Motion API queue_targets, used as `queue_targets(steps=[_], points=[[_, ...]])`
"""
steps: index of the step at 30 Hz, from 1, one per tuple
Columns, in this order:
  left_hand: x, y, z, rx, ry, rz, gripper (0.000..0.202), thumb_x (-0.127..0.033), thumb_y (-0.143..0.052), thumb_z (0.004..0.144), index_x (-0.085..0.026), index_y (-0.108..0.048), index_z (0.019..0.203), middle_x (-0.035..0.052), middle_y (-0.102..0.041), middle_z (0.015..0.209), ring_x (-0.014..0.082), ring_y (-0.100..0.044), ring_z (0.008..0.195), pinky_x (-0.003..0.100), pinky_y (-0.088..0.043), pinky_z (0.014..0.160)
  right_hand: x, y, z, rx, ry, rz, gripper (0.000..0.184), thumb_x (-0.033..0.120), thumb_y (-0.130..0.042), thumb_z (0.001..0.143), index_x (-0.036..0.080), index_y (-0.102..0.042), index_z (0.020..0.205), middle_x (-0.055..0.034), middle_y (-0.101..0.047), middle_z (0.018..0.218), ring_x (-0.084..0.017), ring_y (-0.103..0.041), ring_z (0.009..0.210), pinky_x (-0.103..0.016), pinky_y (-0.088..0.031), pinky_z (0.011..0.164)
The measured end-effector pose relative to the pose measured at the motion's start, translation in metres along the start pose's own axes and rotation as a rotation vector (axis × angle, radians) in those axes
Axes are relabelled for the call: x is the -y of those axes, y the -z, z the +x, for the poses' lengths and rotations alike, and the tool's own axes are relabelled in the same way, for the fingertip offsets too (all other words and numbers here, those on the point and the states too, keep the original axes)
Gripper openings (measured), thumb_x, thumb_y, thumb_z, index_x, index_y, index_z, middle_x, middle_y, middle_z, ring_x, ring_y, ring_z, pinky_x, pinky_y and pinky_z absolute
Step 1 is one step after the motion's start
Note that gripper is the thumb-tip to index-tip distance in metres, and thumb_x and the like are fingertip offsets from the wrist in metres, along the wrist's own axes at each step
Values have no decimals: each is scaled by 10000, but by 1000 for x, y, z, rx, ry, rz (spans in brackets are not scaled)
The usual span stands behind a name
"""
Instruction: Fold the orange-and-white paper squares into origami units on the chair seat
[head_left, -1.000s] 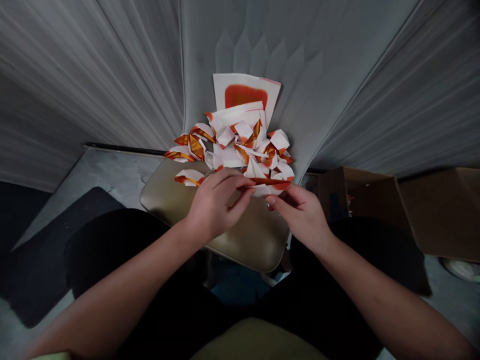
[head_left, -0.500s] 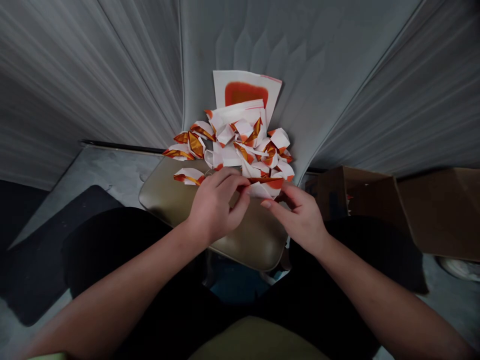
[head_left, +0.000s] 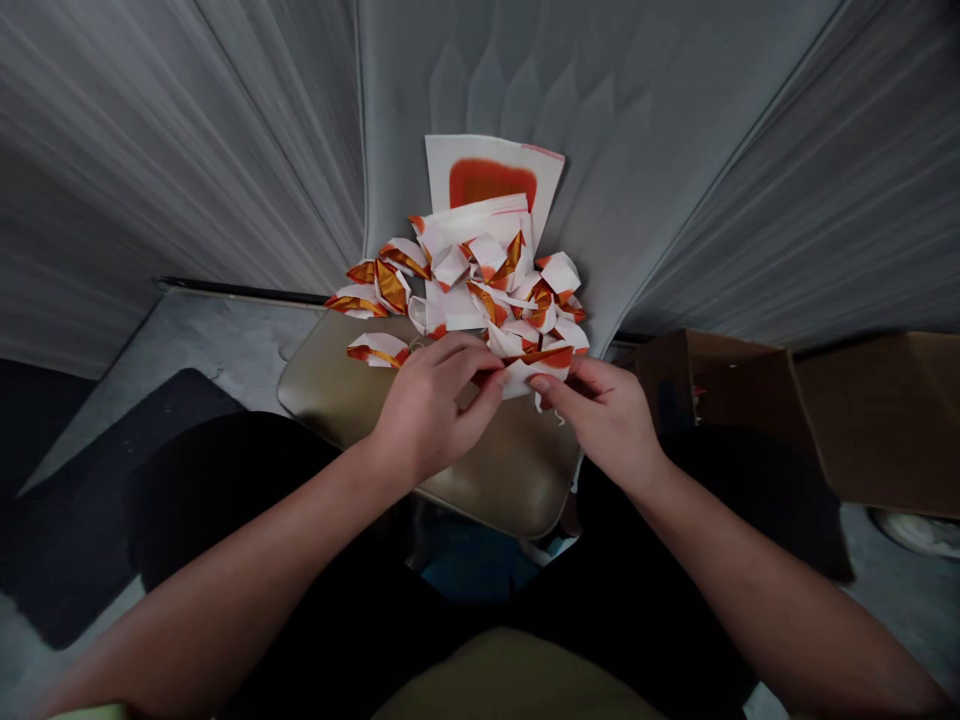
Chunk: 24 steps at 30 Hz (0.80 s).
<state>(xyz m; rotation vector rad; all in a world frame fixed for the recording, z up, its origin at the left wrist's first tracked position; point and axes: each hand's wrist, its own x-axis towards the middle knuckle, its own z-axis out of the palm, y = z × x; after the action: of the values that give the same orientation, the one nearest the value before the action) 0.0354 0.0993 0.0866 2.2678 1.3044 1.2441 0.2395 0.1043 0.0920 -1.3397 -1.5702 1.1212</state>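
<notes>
Between my two hands is a folded paper, white with an orange-red and gold upper edge. My left hand pinches its left end between thumb and fingers. My right hand grips the other end, thumb on the near face and fingers behind. Just beyond lie several folded paper pieces in white, orange and gold, heaped loosely on flat sheets. A stack of white paper sheets rests behind them, and the sheet at the back shows an orange-red square. Thin white strips dangle beside my right fingers.
The papers lie on a padded tan seat with a tall grey backrest. Open cardboard boxes stand on the right. A dark mat lies on the floor to the left, and pleated grey curtains hang on both sides.
My right thumb has moved up onto the folded paper's near face. The paper has shifted slightly right, and more of its gold inside shows. White strips now hang below it.
</notes>
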Motion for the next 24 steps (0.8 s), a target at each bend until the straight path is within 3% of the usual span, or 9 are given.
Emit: queue_targets(steps=[8, 16, 24], points=[[-3, 1, 2, -14, -30, -13, 133, -307, -686, 946, -194, -673, 1015, 40, -739, 955, 179, -703, 875, 326, -565, 792, -2, 4, 4, 32, -49, 2, 361, 481, -748, 833, 201, -642, 632, 24, -563, 592, -107, -448, 576, -260, -338, 543], [-5, -2, 1, -107, 75, -75, 130, -258, -784, 884, -208, -708, 976, 36, -726, 979, 160, -697, 917, 294, -580, 813, 2, 2, 2, 36, -42, -32, 362, 482, -734, 837, 203, -634, 629, 30, -533, 571, -103, -425, 556, -254, -308, 506], [-6, 0, 3, -32, 156, -180, 98, -225, -790, 860, -200, -745, 944, 36, -738, 966, 159, -686, 928, 288, -569, 849, 2, 2, 2, 22, 46, -56, 303, 410, -719, 849, 197, -655, 642, 42, -537, 575, -95, -437, 559, -236, -312, 499]])
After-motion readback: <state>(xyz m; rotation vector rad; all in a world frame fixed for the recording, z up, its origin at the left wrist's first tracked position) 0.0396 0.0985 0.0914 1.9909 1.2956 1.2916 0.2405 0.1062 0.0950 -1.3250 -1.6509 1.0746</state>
